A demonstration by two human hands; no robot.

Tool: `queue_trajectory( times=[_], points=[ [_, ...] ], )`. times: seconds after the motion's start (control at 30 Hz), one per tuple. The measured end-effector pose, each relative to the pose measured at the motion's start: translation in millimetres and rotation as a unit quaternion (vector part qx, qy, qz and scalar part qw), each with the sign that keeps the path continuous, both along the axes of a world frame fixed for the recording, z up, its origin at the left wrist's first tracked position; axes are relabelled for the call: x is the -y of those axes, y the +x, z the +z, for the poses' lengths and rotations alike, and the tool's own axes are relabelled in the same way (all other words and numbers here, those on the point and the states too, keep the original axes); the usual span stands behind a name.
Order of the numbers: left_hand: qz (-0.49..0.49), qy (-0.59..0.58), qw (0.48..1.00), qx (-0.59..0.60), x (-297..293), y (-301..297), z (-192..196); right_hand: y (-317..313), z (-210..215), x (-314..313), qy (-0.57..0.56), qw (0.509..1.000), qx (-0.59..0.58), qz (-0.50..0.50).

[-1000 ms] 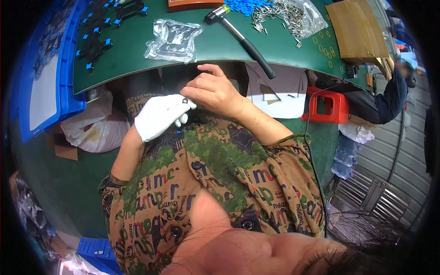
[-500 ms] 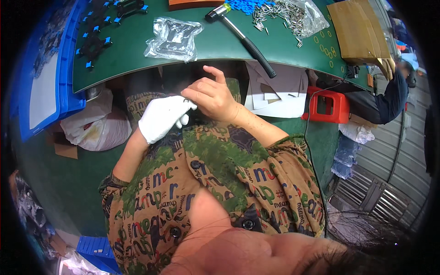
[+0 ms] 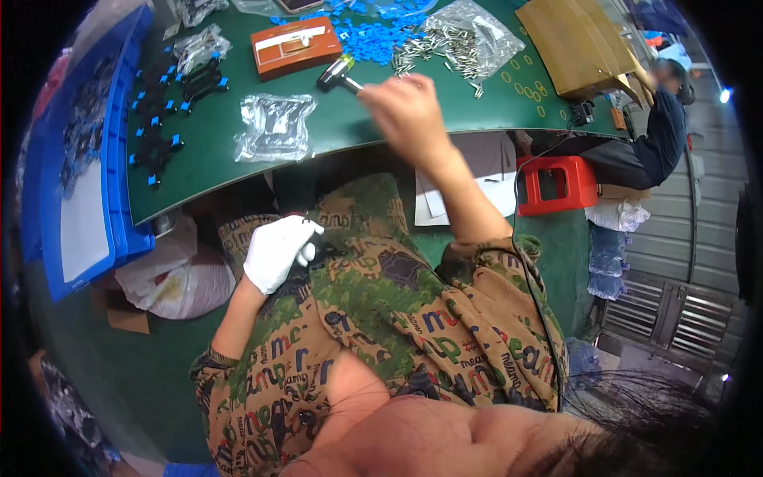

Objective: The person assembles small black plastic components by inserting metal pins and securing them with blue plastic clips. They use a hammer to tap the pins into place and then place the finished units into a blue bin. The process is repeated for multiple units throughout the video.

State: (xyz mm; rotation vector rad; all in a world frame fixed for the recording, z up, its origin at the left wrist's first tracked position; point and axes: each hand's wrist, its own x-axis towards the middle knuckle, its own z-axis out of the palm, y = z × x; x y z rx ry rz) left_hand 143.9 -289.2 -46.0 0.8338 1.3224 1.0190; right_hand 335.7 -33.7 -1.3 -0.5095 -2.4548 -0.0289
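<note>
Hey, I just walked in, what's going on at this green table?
A person sits at the green table. The gloved left hand is low over the lap, beside a dark part; its grip is unclear. The bare right hand, blurred, is over the table and hides the handle of the hammer; whether it grips it, I can't tell. A clear plastic packet lies near the table edge, with blue pieces farther back.
</note>
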Motion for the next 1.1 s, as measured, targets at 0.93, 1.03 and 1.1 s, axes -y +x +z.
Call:
queue_trajectory(
  times=[0.93, 1.03, 1.1],
  points=[
    [-0.045, 0.036, 0.996, -0.069, -0.7, -4.8, 0.6, -19.8, -17.5, -91.9, -0.05, 0.969, 0.216, -0.108],
    [-0.042, 0.028, 0.997, -0.065, -2.0, -4.3, 0.9, -16.0, -19.5, -97.7, -0.047, 0.979, 0.195, -0.047],
    [-0.044, 0.025, 0.996, -0.078, -2.4, -4.9, 5.4, -20.0, -16.6, -97.9, -0.07, 0.976, 0.205, -0.03]
  ],
)
